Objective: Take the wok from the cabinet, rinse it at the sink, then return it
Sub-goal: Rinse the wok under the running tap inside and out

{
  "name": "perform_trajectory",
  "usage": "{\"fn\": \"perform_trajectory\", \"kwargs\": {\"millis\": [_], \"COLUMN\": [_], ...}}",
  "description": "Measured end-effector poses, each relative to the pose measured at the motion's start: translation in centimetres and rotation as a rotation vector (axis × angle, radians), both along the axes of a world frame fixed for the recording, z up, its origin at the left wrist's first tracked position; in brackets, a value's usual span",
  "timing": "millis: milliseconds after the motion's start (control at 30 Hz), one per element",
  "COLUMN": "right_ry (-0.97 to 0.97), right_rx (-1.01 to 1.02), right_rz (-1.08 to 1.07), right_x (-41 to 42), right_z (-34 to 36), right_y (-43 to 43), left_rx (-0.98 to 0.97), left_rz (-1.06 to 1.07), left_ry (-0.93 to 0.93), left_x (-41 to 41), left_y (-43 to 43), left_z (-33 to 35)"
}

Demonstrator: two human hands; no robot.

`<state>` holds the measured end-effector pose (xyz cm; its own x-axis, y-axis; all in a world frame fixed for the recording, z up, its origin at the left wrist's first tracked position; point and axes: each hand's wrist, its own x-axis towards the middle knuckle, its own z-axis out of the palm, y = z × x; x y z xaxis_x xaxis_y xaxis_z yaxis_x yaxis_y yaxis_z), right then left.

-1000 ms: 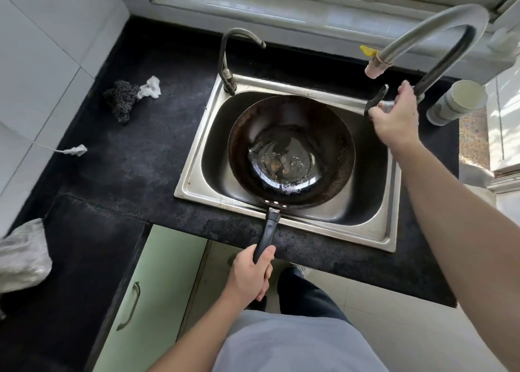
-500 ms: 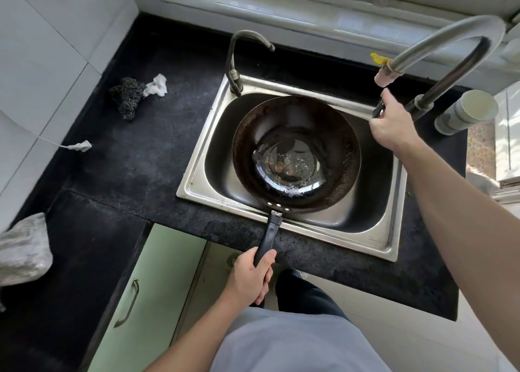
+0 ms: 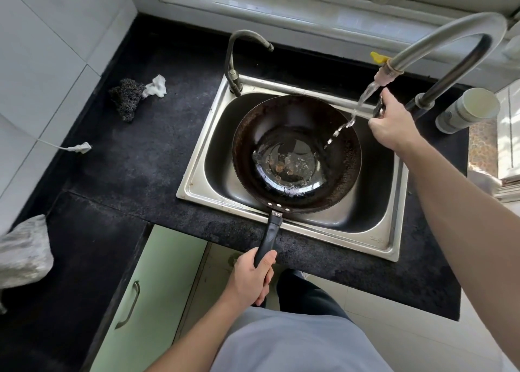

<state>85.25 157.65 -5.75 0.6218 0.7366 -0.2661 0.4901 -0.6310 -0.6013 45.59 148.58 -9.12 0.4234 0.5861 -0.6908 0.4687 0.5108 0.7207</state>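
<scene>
The wok (image 3: 297, 155) sits in the steel sink (image 3: 392, 202), its black handle (image 3: 271, 235) sticking out over the front rim toward 6 o'clock. The left hand (image 3: 250, 280) has its fingers wrapped tight round the end of that handle. Up at 2 o'clock the right hand (image 3: 391, 124) is closed on the tap lever (image 3: 378, 108), beside the base of the big curved tap (image 3: 450, 36). Water (image 3: 356, 109) streams from the spout and lands on the wok's right inner wall, with a shallow puddle glinting in its bottom. A smaller tap (image 3: 233, 62) stands at the sink's 11 o'clock corner. Out on the black bench (image 3: 135, 169), at 10 o'clock, lies a scourer (image 3: 126, 98) touching a white rag (image 3: 156, 87).
</scene>
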Motion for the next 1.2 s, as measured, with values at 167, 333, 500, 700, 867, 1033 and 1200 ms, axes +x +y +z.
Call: {"fn": "perform_trajectory", "kwargs": {"millis": [167,333,500,700,867,1033,1200], "right_ry": [0.015,0.116,0.225,0.433,0.575,0.747,0.947], "right_rx": [0.087,0.183,0.114,0.054,-0.02,-0.034,0.025], "right_rz": [-0.063,-0.279,-0.315,-0.317,-0.257,-0.286,-0.453], "right_x": [-2.0,-8.4,-16.6,-23.7,-26.0,-27.9,-29.5], "right_z": [1.3,1.1,-1.2,-3.0,-3.6,-4.1,-5.0], "right_y": [-2.3,-7.7,-12.2,-14.7,-13.7,-11.2,-9.8], "left_rx": [-0.009,-0.03,-0.063,-0.087,-0.097,-0.146,-0.151], "left_rz": [0.007,0.009,0.005,-0.007,-0.009,0.008,-0.022], "left_ry": [-0.006,-0.02,-0.031,-0.082,-0.106,-0.16,-0.179], "left_x": [0.0,-0.1,-0.3,-0.4,-0.5,-1.1,-1.9], "left_y": [0.0,0.0,0.1,0.2,0.2,0.6,1.3], "left_z": [-0.1,-0.2,-0.3,-0.2,-0.2,-0.3,-0.8]}}
